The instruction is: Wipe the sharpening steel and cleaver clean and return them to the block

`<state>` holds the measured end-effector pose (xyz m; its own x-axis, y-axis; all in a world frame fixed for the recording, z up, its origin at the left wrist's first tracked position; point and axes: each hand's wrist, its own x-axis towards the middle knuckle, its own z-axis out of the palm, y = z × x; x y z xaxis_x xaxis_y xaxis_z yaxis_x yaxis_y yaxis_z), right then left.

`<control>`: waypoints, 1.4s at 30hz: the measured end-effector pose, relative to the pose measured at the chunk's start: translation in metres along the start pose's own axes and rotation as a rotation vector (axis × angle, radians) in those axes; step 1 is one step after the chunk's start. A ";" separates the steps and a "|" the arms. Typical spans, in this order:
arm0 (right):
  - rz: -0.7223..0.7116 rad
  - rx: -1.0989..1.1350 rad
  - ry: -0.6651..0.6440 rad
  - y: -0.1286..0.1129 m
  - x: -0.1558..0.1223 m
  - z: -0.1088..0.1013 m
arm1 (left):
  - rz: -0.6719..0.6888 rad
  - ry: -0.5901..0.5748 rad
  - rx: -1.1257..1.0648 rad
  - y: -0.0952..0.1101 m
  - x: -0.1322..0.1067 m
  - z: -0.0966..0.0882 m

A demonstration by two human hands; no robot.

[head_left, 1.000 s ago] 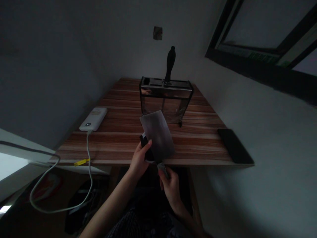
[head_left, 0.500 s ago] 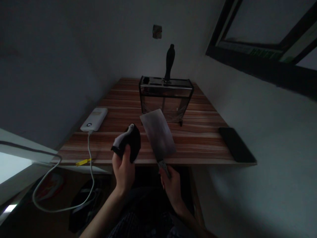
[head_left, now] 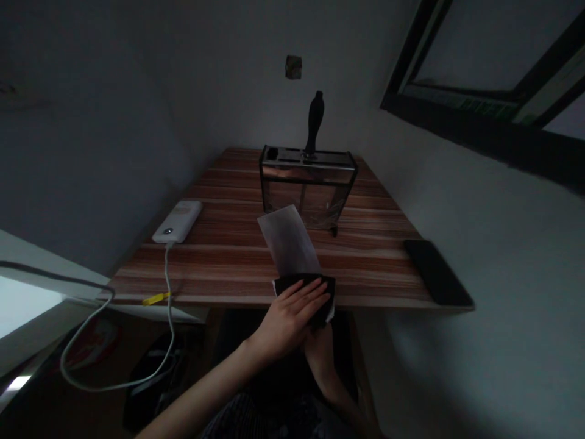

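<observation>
A cleaver (head_left: 289, 241) points away from me over the front edge of the table, its broad blade tilted to the left. My right hand (head_left: 320, 353) is closed around its handle, which the cloth and my other hand now hide. Across the lower part of the blade lies a black cloth (head_left: 328, 299) with a whitish underside showing at its edges. My left hand (head_left: 290, 317) presses this cloth against the cleaver, fingers stretched side by side over it. Beyond the blade tip stands a knife block (head_left: 306, 195) with clear walls, and a black-handled tool (head_left: 315, 122) stands upright in its top.
A white power bank (head_left: 178, 222) lies at the left of the wood-grain table (head_left: 219, 262); its white cable (head_left: 168, 274), with a yellow tag (head_left: 156, 299), hangs over the front edge. A black phone (head_left: 436, 271) lies by the right edge. Walls close in both sides.
My left hand has moved right with the cloth, from beside the cleaver onto the lower blade, and its fingers have flattened over it. The right hand stays at the handle.
</observation>
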<state>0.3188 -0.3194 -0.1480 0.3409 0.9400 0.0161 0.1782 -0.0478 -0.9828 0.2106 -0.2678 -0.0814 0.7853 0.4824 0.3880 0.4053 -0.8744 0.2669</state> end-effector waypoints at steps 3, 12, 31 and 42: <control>0.031 -0.030 -0.007 -0.001 0.000 0.000 | -0.021 -0.037 0.036 0.002 0.002 -0.005; 0.041 -0.047 -0.041 -0.006 -0.001 0.000 | -0.089 -0.039 0.117 0.004 0.010 -0.007; -0.026 -0.041 -0.071 -0.014 -0.003 -0.001 | -0.179 0.034 0.231 -0.008 0.031 -0.025; -0.019 -0.049 -0.059 -0.012 -0.005 0.000 | -0.265 0.166 0.298 -0.035 0.053 -0.045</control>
<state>0.3146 -0.3236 -0.1367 0.2825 0.9590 0.0220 0.2297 -0.0454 -0.9722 0.2166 -0.2094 -0.0303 0.5596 0.6730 0.4836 0.7197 -0.6840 0.1191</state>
